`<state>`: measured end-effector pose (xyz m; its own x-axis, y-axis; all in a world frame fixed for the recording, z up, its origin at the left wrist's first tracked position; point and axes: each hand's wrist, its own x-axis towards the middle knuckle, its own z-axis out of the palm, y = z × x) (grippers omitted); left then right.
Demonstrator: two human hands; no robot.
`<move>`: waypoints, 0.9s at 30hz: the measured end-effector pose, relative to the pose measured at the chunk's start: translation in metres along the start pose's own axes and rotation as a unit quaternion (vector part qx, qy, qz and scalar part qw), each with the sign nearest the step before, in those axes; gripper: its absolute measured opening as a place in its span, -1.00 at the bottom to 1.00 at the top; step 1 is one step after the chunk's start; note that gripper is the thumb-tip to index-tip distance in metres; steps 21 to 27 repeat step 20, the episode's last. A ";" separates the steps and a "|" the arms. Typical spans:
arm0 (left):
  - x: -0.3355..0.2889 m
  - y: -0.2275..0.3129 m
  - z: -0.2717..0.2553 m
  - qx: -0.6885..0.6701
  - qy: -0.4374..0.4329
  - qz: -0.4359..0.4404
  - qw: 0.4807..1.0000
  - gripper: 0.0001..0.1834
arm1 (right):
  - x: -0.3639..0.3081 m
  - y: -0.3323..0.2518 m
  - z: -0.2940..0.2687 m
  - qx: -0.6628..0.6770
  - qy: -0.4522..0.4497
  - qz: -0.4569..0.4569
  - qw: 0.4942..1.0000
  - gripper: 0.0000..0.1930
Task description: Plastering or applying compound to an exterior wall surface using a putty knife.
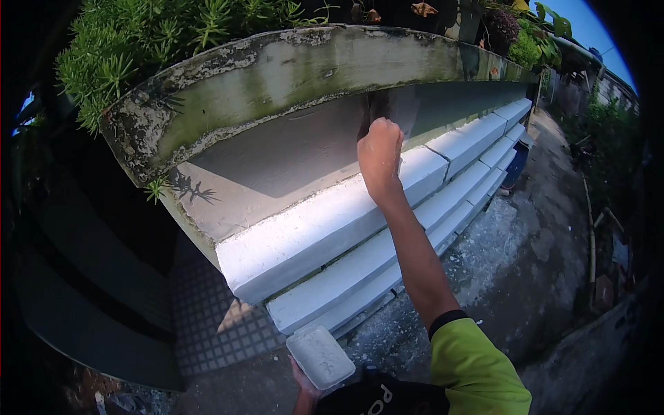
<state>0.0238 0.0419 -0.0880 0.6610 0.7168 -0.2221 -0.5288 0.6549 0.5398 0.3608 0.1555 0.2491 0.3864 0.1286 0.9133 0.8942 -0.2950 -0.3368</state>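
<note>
My right arm reaches forward across the white stepped ledges (332,235). At its end my right hand (380,152) is closed in a fist against the grey wall panel (277,152), just above the top ledge. Whatever the fingers hold is hidden behind the fist. Low in the view, my left hand (302,377) grips a shallow rectangular plastic tub (321,357) by its side. Pale greyish-white stuff coats the tub's inside. A dark vertical patch shows on the panel beside the fist; whether it is shadow or damp I cannot tell.
Above the panel juts a mossy, weathered concrete rim (311,62) with green succulents (145,48) over it. Checkered tiles (214,311) lie at the lower left. A white-spattered concrete path (498,242) runs along the right, with a blue container (515,166) by the far ledges.
</note>
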 end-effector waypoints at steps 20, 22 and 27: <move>0.002 0.000 -0.035 -0.043 0.015 0.013 0.999 -0.11 | -0.033 -0.090 -0.016 0.085 -0.121 0.005 0.989 -0.92; 0.002 0.000 -0.035 -0.043 0.015 0.013 0.999 -0.11 | -0.033 -0.090 -0.016 0.085 -0.121 0.005 0.989 -0.92; 0.002 0.000 -0.035 -0.043 0.015 0.013 0.999 -0.11 | -0.033 -0.090 -0.016 0.085 -0.121 0.005 0.989 -0.92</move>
